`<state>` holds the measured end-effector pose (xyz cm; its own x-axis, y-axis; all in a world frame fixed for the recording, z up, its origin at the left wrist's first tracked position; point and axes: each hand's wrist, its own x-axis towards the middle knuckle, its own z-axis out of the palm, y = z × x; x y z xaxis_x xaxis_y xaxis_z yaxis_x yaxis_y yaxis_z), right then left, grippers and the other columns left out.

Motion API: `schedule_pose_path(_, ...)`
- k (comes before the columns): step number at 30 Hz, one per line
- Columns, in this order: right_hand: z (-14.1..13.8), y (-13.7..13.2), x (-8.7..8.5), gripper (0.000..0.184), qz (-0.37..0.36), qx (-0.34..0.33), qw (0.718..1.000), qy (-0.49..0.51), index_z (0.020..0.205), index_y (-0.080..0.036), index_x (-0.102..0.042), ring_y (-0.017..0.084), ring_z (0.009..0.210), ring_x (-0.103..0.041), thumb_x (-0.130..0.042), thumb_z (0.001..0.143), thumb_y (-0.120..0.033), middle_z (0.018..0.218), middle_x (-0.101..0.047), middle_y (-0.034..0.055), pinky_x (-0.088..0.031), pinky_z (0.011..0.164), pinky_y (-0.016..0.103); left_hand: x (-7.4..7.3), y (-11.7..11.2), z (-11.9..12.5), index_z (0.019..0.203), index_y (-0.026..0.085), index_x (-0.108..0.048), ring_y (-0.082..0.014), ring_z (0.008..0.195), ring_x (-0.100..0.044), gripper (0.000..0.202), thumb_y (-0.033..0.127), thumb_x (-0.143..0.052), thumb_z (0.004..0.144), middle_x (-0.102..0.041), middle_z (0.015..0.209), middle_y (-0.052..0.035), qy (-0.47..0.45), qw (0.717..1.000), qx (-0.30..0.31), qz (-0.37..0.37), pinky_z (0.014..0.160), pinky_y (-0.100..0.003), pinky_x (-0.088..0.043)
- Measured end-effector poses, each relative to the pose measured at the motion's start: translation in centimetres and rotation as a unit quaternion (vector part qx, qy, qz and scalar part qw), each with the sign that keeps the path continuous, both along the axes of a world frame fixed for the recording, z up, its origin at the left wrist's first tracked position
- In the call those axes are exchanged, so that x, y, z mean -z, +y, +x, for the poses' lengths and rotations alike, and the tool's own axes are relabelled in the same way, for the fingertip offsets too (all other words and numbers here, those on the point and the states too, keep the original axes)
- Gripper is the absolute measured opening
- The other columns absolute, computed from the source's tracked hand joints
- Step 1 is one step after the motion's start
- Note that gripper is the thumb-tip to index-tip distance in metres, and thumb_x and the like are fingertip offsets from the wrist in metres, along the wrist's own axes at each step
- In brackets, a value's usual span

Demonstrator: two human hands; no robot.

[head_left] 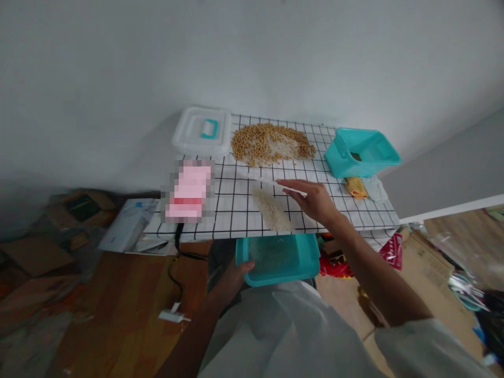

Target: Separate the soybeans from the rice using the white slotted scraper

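Note:
My left hand grips the left rim of a teal plastic tub held just below the table's near edge; a thin layer of white rice lies in it. My right hand lies flat with fingers stretched out on the checked tablecloth, right beside a small heap of white rice near the edge. Farther back, a wide pile of soybeans mixed with rice is spread on the cloth.
A white lidded box with a teal handle stands at the back left. A second teal tub sits at the back right, with a yellow cloth by it. A blurred pink item lies left. Boxes and a cable clutter the wooden floor.

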<state>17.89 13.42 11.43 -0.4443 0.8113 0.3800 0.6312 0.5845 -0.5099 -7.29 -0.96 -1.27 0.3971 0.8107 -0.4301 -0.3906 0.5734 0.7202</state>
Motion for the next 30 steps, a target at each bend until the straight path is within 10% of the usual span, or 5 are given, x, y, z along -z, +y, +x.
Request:
schedule_pose_path(12,1.5,-1.0,1.2,0.053,-0.061,-0.145,0.987,-0.037,0.141,-0.025,-0.056,0.017,0.136,-0.056,-0.054,0.092,-0.003,0.142,-0.063,0.0033,-0.048,0.115,0.040,0.9,0.0,-0.6,0.103,0.020,-0.078,-0.0327,0.127,-0.062,0.025,0.031,-0.066,0.085,-0.078,0.122,-0.0069,-0.023,0.999,-0.009,-0.042,0.113,-0.048,-0.043)
schedule_pose_path(30,1.3,-7.4,1.8,0.050,-0.062,-0.054,0.996,-0.033,0.144,-0.026,-0.053,0.018,0.138,-0.054,-0.054,0.096,-0.010,0.144,-0.062,0.0040,-0.047,0.116,0.044,0.4,0.5,-0.4,0.118,0.020,-0.072,-0.0344,0.122,-0.066,0.039,0.030,-0.070,0.080,-0.075,0.126,-0.0091,-0.016,0.999,-0.016,-0.039,0.108,-0.049,-0.047)
